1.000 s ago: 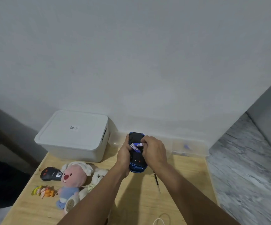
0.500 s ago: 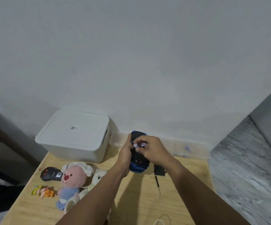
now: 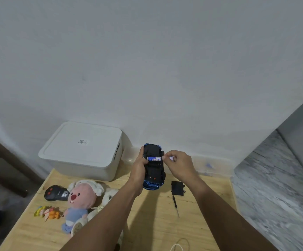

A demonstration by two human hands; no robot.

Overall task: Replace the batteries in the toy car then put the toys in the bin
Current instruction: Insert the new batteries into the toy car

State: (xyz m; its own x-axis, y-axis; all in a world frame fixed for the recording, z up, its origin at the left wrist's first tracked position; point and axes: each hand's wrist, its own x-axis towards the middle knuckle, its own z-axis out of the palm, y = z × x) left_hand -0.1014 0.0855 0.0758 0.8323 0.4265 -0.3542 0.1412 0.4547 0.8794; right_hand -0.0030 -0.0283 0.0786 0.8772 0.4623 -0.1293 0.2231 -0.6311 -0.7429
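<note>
Head view: the left hand (image 3: 139,167) grips the blue toy car (image 3: 154,167) along its left side, fingers wrapped closed around the body, holding it underside-up above the far part of the wooden table (image 3: 147,223). 1 battery (image 3: 153,158) lies crosswise in the open compartment. The right hand (image 3: 178,164) is just right of the car, fingers pinched closed on a second battery (image 3: 171,158), only partly visible. The black compartment cover (image 3: 178,188) lies on the table near the car's near end, with a small screwdriver (image 3: 175,205) just nearer than it. The white lidded bin (image 3: 82,151) sits at the far left against the wall. Nearer, at left, lie a black remote control (image 3: 56,193), a pink plush toy (image 3: 80,198), a white plush toy (image 3: 109,196) and a small colourful figure (image 3: 46,212).
</note>
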